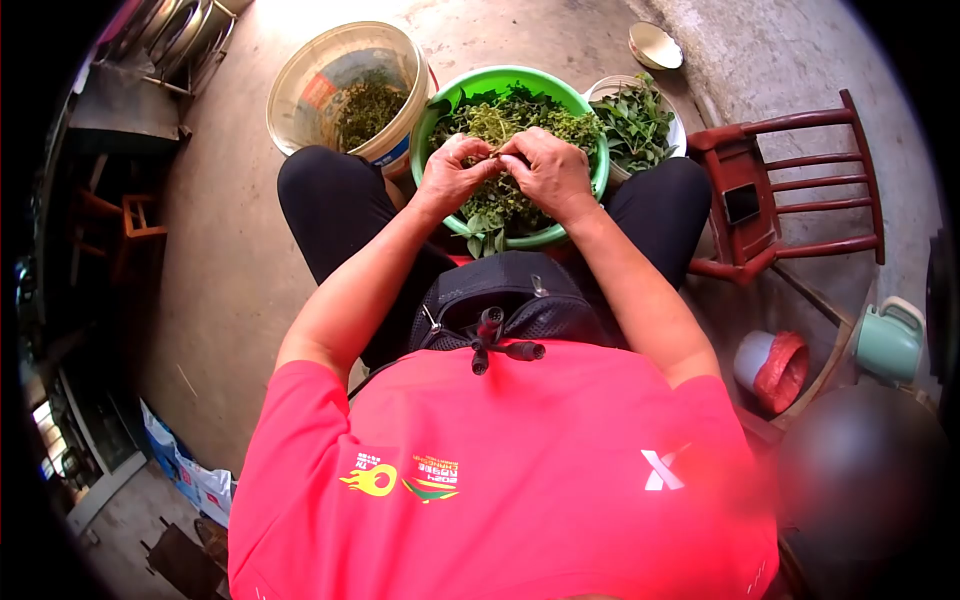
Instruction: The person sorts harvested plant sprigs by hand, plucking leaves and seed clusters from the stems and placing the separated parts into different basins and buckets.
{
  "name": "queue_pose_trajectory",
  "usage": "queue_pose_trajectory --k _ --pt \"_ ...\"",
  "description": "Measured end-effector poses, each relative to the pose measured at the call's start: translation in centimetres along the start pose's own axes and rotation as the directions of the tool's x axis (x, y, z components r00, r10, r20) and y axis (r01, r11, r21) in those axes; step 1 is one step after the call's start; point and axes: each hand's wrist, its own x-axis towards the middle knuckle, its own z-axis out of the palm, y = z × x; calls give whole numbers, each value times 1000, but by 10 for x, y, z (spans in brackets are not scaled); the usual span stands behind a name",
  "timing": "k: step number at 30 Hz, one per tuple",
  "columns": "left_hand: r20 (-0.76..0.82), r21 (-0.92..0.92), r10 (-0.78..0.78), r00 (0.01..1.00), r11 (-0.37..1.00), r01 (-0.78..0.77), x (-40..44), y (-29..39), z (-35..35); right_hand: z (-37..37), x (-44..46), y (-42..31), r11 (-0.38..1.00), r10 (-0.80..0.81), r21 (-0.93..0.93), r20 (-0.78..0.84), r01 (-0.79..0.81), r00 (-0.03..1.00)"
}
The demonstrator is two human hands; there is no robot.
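Close up, from my remote seat, I have the left hand (455,178) and right hand (552,175) pinched narrow, finger ends meeting; what sits between them is too small for me to make out. For clean work, I would judge, light thumb-and-forefinger pressure suits such soft stems, one side steadying the other, wrists low so loose bits land inside the rim. The leafy greens (500,115) lie directly beneath both hands and spread out beyond them, heaped in the green basin (540,79). Farther out, a large bucket (345,50) with more sprigs (370,108) stands just left of it, a white bowl (682,140) of leaves (635,120) just right; well beyond lies a small bowl (655,46).
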Motion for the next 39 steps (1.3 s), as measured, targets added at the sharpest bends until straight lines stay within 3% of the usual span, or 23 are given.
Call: queue_pose_trajectory --k 1,5,8,9,11,12,14,15,17,21,23,25,27,28,30,31,33,35,37,39 --pt "-18 -5 -2 1000 1000 2 1 1 0 -3 1 -4 993 27 -114 43 -22 999" --pt "-3 113 30 1000 993 -30 2 6 -2 -4 9 -2 972 -6 -232 108 31 994" --pt "-12 262 72 997 963 -66 3 9 -5 -3 17 8 965 245 -13 393 -261 887" --pt "-12 214 39 999 976 -36 3 8 -5 0 18 17 966 244 -12 393 -260 887" --pt "-11 162 4 1000 987 -3 4 5 -5 5 18 34 833 298 288 484 -472 823" --pt "34 91 -34 999 995 31 4 2 -6 6 19 36 761 334 352 508 -545 794" --pt "113 -153 -154 982 974 170 4 -3 -4 5 17 39 790 302 347 498 -506 813" --pt "113 -153 -155 981 973 171 4 1 -4 4 16 38 818 268 341 487 -463 831" --pt "100 38 -28 995 999 24 2 11 -4 6 15 38 826 225 371 473 -424 852" --pt "45 117 -23 999 993 17 4 9 -1 7 18 28 871 189 339 436 -355 880" --pt "29 181 -23 999 983 17 4 11 1 4 21 18 945 277 50 400 -323 874" --pt "11 245 -22 1000 969 18 4 7 0 4 23 11 917 308 117 398 -381 864" --pt "-42 211 -93 995 972 100 7 -5 -3 1 25 10 882 338 181 402 -436 851" --pt "-81 65 -80 994 994 85 9 -9 -4 -3 26 14 785 316 426 348 -449 883" --pt "-20 -181 -290 957 942 282 10 -8 -7 -11 28 21 449 352 775 303 -444 885" --pt "8 -284 -356 934 895 344 9 -2 -9 -18 26 23 255 416 827 375 -502 828" --pt "23 -338 -390 921 864 374 7 5 -12 -32 20 24 89 468 849 426 -521 774" --pt "42 -392 -424 904 825 406 6 6 -12 -31 13 36 50 492 861 420 -507 762" --pt "52 -530 -456 888 741 412 5 7 -13 -31 9 44 185 457 860 354 -476 816" --pt "33 -507 -466 884 755 417 5 8 -13 -29 0 43 246 504 843 310 -479 806"
